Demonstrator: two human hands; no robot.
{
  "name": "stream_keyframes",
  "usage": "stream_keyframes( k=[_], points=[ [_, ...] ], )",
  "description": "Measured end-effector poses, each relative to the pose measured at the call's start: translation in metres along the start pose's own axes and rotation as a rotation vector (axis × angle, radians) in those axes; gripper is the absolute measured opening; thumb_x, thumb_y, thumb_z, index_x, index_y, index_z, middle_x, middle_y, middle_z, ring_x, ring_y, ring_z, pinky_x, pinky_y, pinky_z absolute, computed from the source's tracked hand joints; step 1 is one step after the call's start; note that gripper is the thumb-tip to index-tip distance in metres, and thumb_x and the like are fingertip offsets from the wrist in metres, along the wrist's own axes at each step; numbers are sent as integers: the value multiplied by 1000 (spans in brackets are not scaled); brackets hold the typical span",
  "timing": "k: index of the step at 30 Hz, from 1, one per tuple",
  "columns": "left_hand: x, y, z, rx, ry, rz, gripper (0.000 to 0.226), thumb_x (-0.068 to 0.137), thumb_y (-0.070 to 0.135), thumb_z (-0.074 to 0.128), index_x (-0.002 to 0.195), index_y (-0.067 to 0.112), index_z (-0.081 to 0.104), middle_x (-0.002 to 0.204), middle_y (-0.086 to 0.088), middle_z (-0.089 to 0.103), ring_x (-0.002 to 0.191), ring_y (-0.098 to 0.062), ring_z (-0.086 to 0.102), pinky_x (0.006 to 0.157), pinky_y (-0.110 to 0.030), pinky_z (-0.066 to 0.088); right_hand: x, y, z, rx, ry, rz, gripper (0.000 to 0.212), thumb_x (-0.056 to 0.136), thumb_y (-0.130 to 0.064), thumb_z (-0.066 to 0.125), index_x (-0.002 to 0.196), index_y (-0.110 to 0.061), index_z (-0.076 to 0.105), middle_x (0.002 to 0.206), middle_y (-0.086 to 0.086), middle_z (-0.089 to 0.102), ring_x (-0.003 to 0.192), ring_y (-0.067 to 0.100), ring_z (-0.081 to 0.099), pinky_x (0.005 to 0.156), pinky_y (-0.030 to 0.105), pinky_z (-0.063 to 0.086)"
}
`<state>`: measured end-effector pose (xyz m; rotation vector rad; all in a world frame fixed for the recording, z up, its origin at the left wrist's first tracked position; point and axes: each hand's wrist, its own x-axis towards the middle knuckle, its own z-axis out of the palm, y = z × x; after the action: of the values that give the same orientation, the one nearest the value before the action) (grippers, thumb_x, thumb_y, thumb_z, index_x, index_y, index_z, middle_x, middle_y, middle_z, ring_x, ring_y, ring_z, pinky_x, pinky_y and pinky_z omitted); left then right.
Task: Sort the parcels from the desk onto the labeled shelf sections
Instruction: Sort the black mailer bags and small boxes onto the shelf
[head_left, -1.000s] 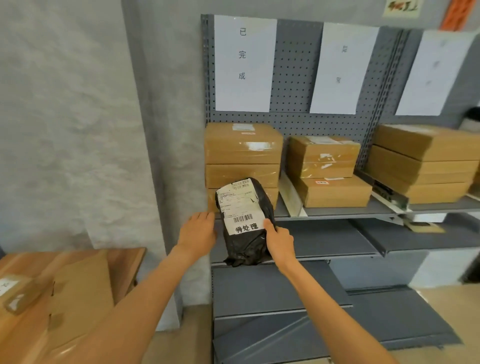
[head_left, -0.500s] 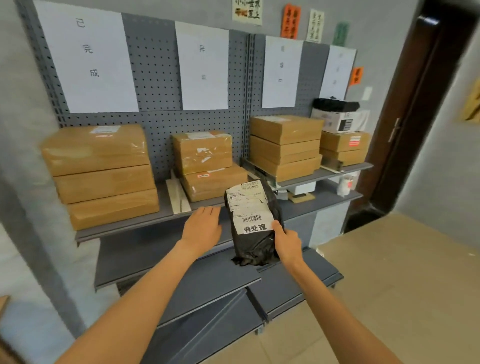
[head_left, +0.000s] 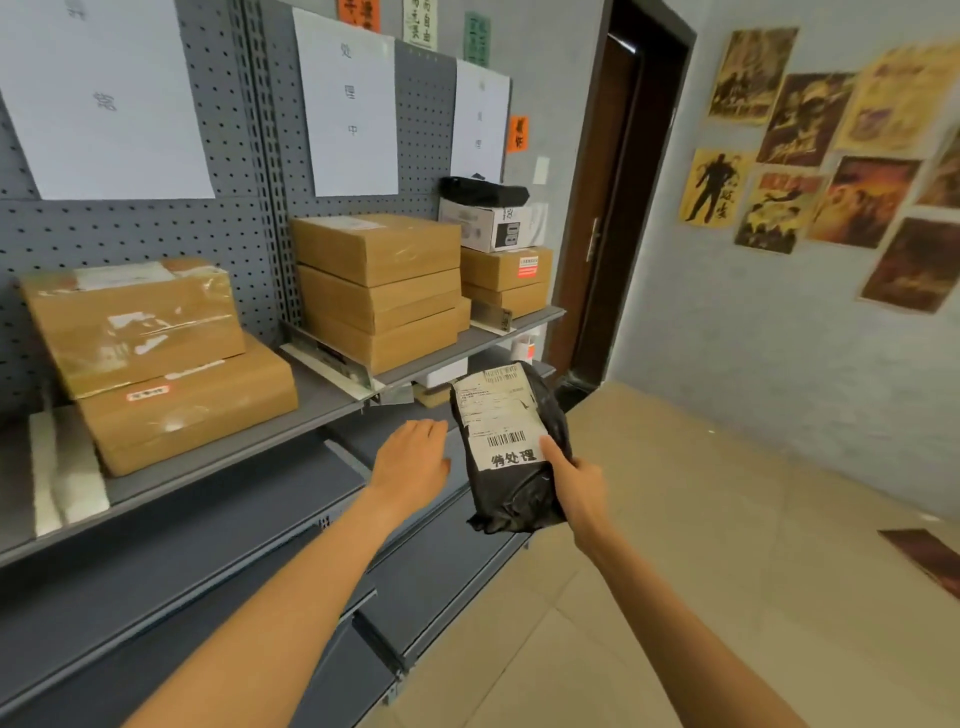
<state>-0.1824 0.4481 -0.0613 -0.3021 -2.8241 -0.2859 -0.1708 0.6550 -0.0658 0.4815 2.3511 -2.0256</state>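
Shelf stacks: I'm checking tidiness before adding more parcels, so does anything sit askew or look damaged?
The top box of the left stack sits skewed on the box below, with wrinkled, peeling tape. The three-box stack beside it is slightly staggered. Nothing looks spilled.

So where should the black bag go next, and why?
Probably carry the black parcel further right, toward the far shelf section. The right hand grips it, the left hand is free, and another black bag already sits atop that stack. Its sign is too blurred to confirm.
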Motion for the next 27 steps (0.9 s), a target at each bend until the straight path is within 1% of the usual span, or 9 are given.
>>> stream_keyframes(
  k=[3,5,7,9,11,13,18,21,27],
  points=[
    [43,-4,18,-14,-10,19,50,98,25,48,143,7,35,143,-8,43,131,-25,38,102,-32,36,35,-10,-3,1,34,-7,38,88,-48,61,104,-13,60,101,6,68,89,20,67,69,26,54],
    [72,-10,26,-20,-18,28,50,98,26,48,142,8,35,141,-7,45,129,-24,39,100,-32,37,59,-19,-4,-13,86,-12,37,90,-45,59,107,-13,60,100,6,66,85,18,64,64,23,50],
    [99,-15,33,-24,-20,36,47,97,26,48,140,9,38,137,-7,48,126,-24,42,97,-32,39,83,-27,-5,-15,127,-9,41,91,-46,58,112,-11,60,101,7,65,88,20,64,69,27,52],
    [122,-15,39,-38,-16,48,47,97,24,49,140,8,38,136,-8,48,126,-24,42,97,-33,38,103,-35,-6,7,143,-3,43,90,-46,58,113,-10,61,101,7,66,90,22,65,74,31,53],
    [142,-11,45,-47,-26,51,45,97,24,48,138,9,40,133,-7,50,124,-24,43,94,-31,39,121,-41,-11,26,164,-7,41,90,-46,59,110,-10,61,99,6,66,88,21,65,72,31,53],
    [162,-3,51,-39,-37,63,41,97,25,47,134,9,43,130,-7,52,121,-23,45,91,-31,39,137,-48,-18,28,193,-21,39,89,-45,60,107,-10,62,98,6,65,84,19,64,68,28,51],
    [218,16,63,-71,11,118,47,96,26,50,139,8,40,141,-7,45,131,-24,39,102,-32,36,183,-66,-39,69,230,-40,34,91,-43,59,105,-12,59,100,8,65,80,16,63,57,22,47],
    [253,26,73,-84,34,136,49,96,26,52,139,9,40,141,-8,46,131,-24,40,104,-33,36,217,-71,-52,75,234,-39,39,90,-44,59,108,-9,60,105,10,66,85,20,65,58,23,49],
    [327,50,105,-29,38,112,45,95,26,53,136,10,44,137,-7,50,127,-23,44,99,-32,40,307,-86,-80,93,216,-39,44,89,-43,61,111,-4,62,105,11,67,89,24,66,67,28,54]
  ],
)
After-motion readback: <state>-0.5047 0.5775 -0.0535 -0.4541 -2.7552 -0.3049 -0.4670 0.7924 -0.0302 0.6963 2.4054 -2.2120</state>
